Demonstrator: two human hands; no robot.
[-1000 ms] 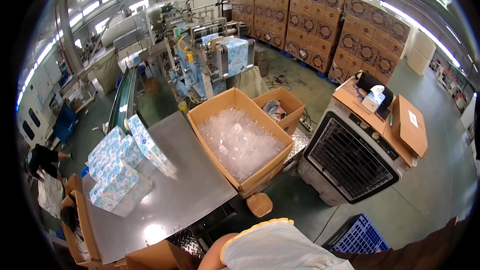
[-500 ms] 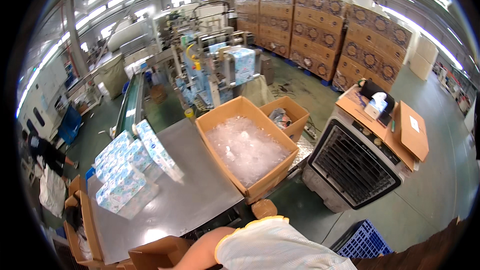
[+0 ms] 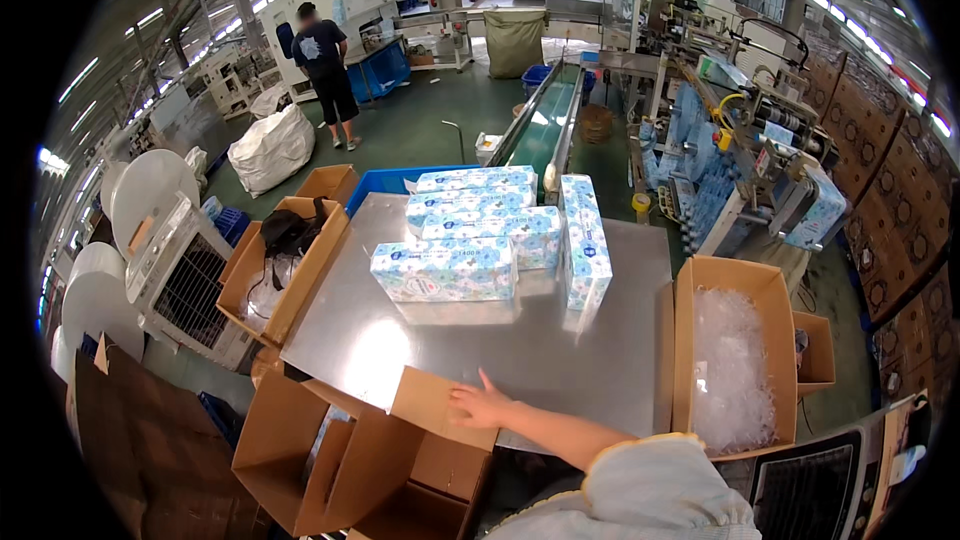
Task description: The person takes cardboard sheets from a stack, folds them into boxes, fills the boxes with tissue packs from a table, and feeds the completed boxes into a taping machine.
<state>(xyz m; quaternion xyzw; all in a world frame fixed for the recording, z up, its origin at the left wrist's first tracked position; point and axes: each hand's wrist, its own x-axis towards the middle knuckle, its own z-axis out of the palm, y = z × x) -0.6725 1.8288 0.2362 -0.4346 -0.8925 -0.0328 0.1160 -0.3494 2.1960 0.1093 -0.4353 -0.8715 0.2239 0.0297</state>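
My left hand (image 3: 482, 406) reaches in from the lower right and rests on the flap (image 3: 420, 402) of an open cardboard carton, thumb apart and fingers spread. That carton (image 3: 445, 465) stands at the near edge of the metal table (image 3: 600, 380); part of its inside shows. My right hand is out of the picture. Beyond the hand, several long blue-and-white floral packs (image 3: 442, 272) lie stacked together on the table. One more such pack (image 3: 585, 240) stands at their right, turned lengthwise.
A green conveyor (image 3: 545, 130) runs up to the table's far side. Right of the table stands a carton (image 3: 735, 360) of clear plastic scraps. On the left is a carton (image 3: 290, 270) holding a black bag. A person (image 3: 325, 70) stands far left by machines.
The view has swung left, bringing the table and packs to the middle. My left hand, earlier below the frame edge, now shows on the carton flap.
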